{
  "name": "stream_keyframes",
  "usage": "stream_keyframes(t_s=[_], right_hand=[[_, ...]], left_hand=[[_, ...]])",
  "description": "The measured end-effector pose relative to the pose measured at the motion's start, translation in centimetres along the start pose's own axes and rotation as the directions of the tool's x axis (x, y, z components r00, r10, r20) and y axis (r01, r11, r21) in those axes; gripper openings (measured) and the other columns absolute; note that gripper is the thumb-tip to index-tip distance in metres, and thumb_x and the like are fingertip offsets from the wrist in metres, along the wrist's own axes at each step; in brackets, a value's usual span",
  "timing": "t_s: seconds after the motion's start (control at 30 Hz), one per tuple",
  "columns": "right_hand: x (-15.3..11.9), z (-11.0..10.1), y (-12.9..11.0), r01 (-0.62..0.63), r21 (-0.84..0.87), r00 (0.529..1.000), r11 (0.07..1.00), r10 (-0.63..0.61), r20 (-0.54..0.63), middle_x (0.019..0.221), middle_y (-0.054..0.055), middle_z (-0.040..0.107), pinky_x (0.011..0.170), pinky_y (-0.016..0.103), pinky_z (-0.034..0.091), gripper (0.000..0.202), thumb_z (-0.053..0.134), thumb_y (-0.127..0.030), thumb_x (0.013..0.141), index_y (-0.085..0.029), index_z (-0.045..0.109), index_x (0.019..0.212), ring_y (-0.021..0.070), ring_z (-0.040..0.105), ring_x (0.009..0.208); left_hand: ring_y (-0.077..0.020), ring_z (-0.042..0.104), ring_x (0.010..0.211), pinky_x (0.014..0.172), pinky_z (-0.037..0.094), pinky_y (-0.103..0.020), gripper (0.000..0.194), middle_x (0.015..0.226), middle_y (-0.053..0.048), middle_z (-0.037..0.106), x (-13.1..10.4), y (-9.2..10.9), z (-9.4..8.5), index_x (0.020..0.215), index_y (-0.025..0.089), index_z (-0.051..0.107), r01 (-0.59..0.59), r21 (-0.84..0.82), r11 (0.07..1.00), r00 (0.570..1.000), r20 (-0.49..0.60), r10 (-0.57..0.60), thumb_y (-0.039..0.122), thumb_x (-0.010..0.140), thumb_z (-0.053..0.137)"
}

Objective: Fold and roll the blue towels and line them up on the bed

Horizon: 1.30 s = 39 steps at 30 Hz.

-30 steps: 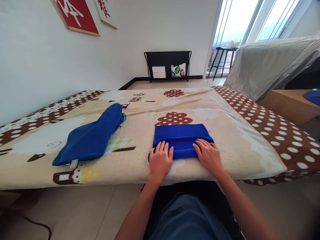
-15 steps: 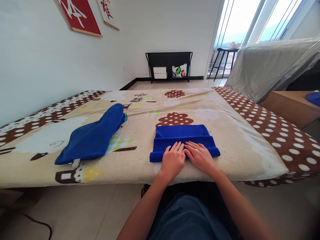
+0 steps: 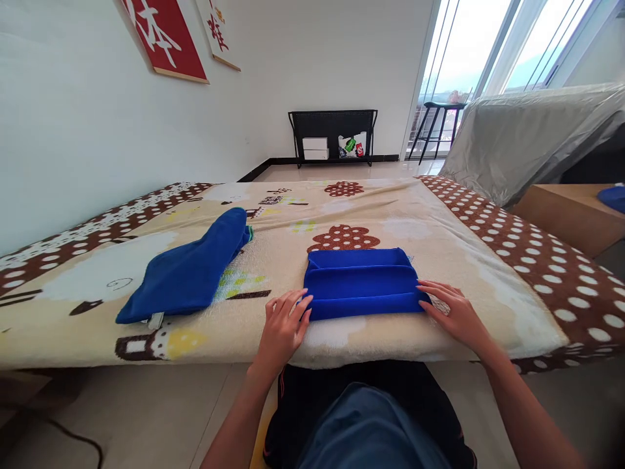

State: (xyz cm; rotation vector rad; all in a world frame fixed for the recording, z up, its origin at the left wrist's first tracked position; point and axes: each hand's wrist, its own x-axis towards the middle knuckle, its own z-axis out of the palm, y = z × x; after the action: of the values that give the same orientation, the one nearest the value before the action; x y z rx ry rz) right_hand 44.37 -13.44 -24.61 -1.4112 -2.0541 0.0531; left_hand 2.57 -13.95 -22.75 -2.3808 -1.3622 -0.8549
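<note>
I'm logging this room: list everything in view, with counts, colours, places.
Blanket: one, cream and brown, centre
Folded cloth: one, blue, on blanket
Second cloth: one, blue, left
Wall hangings: two, red, white, upper left
Rack: one, black, upper centre
Boxes: two, white, on rack
Patterned item: one, multicoloured, beside boxes
Stool: one, black, by window
Plastic sheet: one, grey, right
Carton: one, brown, right
Cut-off item: one, blue, on carton
Cable: one, dark, lower left
Trousers: one pair, black, bottom
Shirt: one, blue, bottom
Left hand: one, bare, folded cloth's left end
Right hand: one, bare, folded cloth's right end
</note>
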Motion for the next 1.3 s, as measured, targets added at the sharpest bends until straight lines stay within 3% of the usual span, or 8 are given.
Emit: stream_keyframes(t_s=[0.13,0.43,0.73,0.83,0.93,1.0,1.13,1.3], right_hand=[[-1.5,-0.4,-0.1,0.092,-0.024,0.995,0.995,-0.091,0.047,0.136,-0.002,0.061,0.107,0.043,0.040,0.035,0.054,-0.033,0.095,-0.034,0.057,0.130,0.0211,0.055,0.128],[-0.1,2.1,-0.3,0.014,-0.121,0.999,0.993,-0.020,-0.050,0.129,0.003,0.063,0.102,0.047,0.036,0.028,0.054,-0.026,0.089,-0.027,0.062,0.116,0.0251,0.056,0.119],[-0.2,0.0,-2.5,0.022,-0.069,0.995,0.997,-0.015,0.103,0.144,0.006,0.051,0.101,0.046,0.032,0.023,0.041,-0.020,0.086,-0.023,0.063,0.093,0.0258,0.046,0.129],[-0.1,0.1,-3.3,-0.023,-0.139,0.997,0.990,0.032,0.069,0.143,0.006,0.052,0.101,0.049,0.029,0.026,0.041,-0.017,0.086,-0.024,0.064,0.096,0.0264,0.047,0.130],[0.5,1.2,-5.0,-0.057,-0.197,0.995,0.979,0.040,-0.088,0.140,0.006,0.056,0.104,0.049,0.027,0.035,0.043,-0.011,0.085,-0.024,0.064,0.110,0.0249,0.052,0.127],[1.2,2.4,-6.9,-0.008,-0.191,0.989,0.981,-0.021,-0.149,0.136,0.006,0.060,0.106,0.046,0.027,0.038,0.043,-0.009,0.087,-0.023,0.063,0.116,0.0224,0.055,0.123],[2.8,5.0,-11.0,0.168,-0.108,0.985,0.980,-0.171,-0.026,0.124,0.006,0.068,0.102,0.039,0.036,0.031,0.045,-0.022,0.098,-0.022,0.062,0.124,0.0194,0.062,0.111],[3.6,5.8,-10.9,0.076,-0.161,0.997,0.984,-0.076,0.007,0.129,0.007,0.066,0.102,0.040,0.038,0.038,0.039,-0.040,0.103,-0.022,0.061,0.128,0.0214,0.059,0.120]], left_hand=[[-0.0234,0.058,0.121,0.103,0.035,-0.042,0.037,0.128,-0.007,0.065,-0.7,0.8,-0.8,0.125,0.024,0.056,-0.089,-0.055,0.994,0.989,0.111,0.095,0.010,0.091,0.050],[-0.0235,0.058,0.116,0.100,0.034,-0.042,0.040,0.121,-0.007,0.066,0.5,0.2,1.7,0.125,0.021,0.054,0.075,-0.105,0.992,0.988,0.144,-0.059,0.007,0.089,0.044],[-0.0216,0.058,0.104,0.096,0.040,-0.039,0.037,0.111,-0.004,0.067,-0.2,-0.4,-1.4,0.119,0.022,0.056,0.162,-0.280,0.946,0.971,0.214,-0.104,0.011,0.087,0.040],[-0.0248,0.059,0.105,0.100,0.035,-0.048,0.034,0.109,-0.005,0.069,0.4,0.5,-1.6,0.111,0.022,0.061,0.213,-0.164,0.963,0.956,0.239,-0.171,0.011,0.085,0.042],[-0.0291,0.055,0.118,0.104,0.027,-0.055,0.039,0.117,-0.009,0.068,1.2,2.4,-0.6,0.114,0.022,0.062,0.238,0.011,0.971,0.962,0.133,-0.237,0.008,0.083,0.044],[-0.0276,0.053,0.126,0.107,0.027,-0.053,0.045,0.127,-0.010,0.065,1.9,4.2,0.4,0.123,0.021,0.060,0.165,0.015,0.986,0.980,0.113,-0.166,0.006,0.084,0.043],[-0.0224,0.055,0.127,0.109,0.033,-0.043,0.042,0.136,-0.010,0.063,3.5,7.5,2.7,0.135,0.017,0.053,-0.039,-0.106,0.994,0.977,0.207,0.061,0.015,0.094,0.043],[-0.0246,0.053,0.132,0.105,0.040,-0.044,0.043,0.141,-0.008,0.059,4.4,7.5,4.0,0.139,0.021,0.052,-0.005,-0.070,0.998,0.972,0.236,0.022,0.038,0.102,0.039]])
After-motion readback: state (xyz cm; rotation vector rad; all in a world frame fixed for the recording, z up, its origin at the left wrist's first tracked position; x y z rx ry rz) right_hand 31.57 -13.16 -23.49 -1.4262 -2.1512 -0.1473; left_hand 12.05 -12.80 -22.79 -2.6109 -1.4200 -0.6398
